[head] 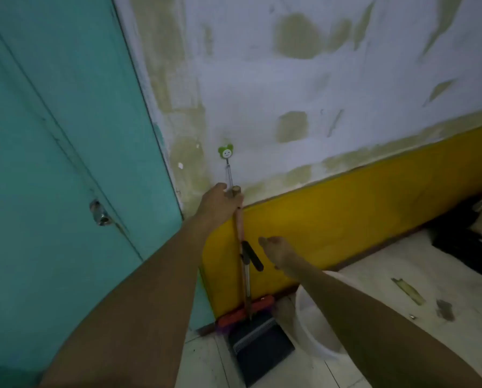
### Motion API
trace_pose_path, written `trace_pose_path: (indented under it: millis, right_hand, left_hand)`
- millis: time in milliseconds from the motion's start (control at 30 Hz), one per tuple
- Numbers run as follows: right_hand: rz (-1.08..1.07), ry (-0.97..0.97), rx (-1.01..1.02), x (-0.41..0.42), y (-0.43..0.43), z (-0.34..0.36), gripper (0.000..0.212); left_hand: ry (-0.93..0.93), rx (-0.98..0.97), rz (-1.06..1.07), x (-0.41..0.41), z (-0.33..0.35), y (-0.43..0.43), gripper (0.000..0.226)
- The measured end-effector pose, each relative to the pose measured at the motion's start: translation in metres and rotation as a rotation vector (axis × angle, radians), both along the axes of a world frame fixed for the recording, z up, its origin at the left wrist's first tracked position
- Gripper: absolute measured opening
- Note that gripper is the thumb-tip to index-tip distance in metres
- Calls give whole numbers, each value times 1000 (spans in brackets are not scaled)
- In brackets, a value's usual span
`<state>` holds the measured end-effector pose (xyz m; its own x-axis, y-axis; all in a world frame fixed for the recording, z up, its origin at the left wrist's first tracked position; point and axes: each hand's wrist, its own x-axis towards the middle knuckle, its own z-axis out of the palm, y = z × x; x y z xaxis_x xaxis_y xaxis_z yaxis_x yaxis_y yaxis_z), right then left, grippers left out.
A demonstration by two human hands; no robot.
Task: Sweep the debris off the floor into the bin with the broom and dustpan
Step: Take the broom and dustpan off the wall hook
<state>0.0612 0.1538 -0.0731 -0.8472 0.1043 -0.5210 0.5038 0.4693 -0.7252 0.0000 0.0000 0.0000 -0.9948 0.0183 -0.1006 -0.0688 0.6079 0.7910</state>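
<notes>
Fingers [234, 196] of the left hand [220, 204] are clenched round the very top of the broom handle [238, 219], which hangs by a thin loop [229, 175] from a green smiley hook [225, 153] on the patchy wall [290, 79]. The right hand [279, 253] reaches in w/ fingers loose, gripping nothing, just beside the black grip [252, 256] of the dustpan [262, 348]; no contact shows. The pan's metal stem runs alongside the broom handle, and its dark scoop sits on the tiled floor [374, 275] in front of the red broom head [242, 310]. A white bucket [309, 331], prob. the bin, stands just right of the scoop, partly behind the right forearm. Debris [407, 291] lies well apart to the right. A teal door [52, 163] fills the left side.

Risks, as judged: the loop may snag on the hook if the broom is pulled outward rather than lifted, tearing the hook off the flaking wall. Whether pan & broom are clipped together can't be told; if they are, lifting one could drag or drop the other, esp. w/ the right hand not yet closed. A swinging scoop could knock the bucket over. The picture is dim & blurry, so small debris may be missed.
</notes>
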Motion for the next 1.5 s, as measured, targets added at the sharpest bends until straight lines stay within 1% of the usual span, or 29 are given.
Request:
trace_pose_path:
  millis: [33,67,100,133,233,300,333,433,533,600,667,733,867,1000,1100,1200,1400,1500]
  right_hand:
    - [13,-7,-7,-6,-5,-3,55]
    - [-2,-13,-11,-11,-8,-10,45]
    - [-15,-39,-15,-15,-11,-17,35]
    - [-16,-82,4,-18,-16,-24,31]
    - [0,-125,69,-28,-25,-48,40]
    - [-11,-143,73,-33,-27,-61,41]
    - [-25,-159,62,-36,-29,-66,38]
    - [-73,-212,5,-37,-32,-78,18]
    - [-82,-190,23,-34,-35,-84,27]
    - [-68,-166,38,-30,-33,-83,26]
    - [-66,-135,35,-26,-32,-81,34]
    - [-86,-77,15,-22,-31,-75,41]
    - [-94,18,-39,-10,-24,-53,50]
    - [-62,43,-64,16,-11,-34,46]
    - [-45,55,-56,43,-2,-23,43]
    - [-35,72,-54,69,1,-16,42]
    - [-61,-5,-116,135,1,-10,38]
    - [-74,-23,-128,172,-3,-1,41]
  left_hand:
    - [38,-28,-37,-5,-3,0,45]
    - [88,-55,-66,-11,-8,-1,31]
    - [120,-65,-85,-14,-15,-1,24]
    - [132,-69,-90,-18,-20,-1,22]
    - [147,-35,-96,-26,-30,-4,24]
    - [152,-28,-104,-28,-31,-5,27]
    - [158,-20,-104,-33,-34,-7,27]
    - [176,0,-111,-38,-36,-8,23]
    - [201,-66,-129,-40,-34,-9,20]
    - [216,-137,-156,-39,-31,-9,20]
    - [242,-182,-174,-35,-25,-7,18]
    - [282,-195,-170,-31,-18,-5,17]
    - [336,-192,-148,-15,0,3,23]
    - [386,-230,-122,14,20,12,31]
    - [413,-237,-85,45,34,23,30]
    - [407,-205,-49,79,45,29,32]
    - [366,-141,-57,146,50,31,38]
    - [341,-137,-66,183,50,28,38]
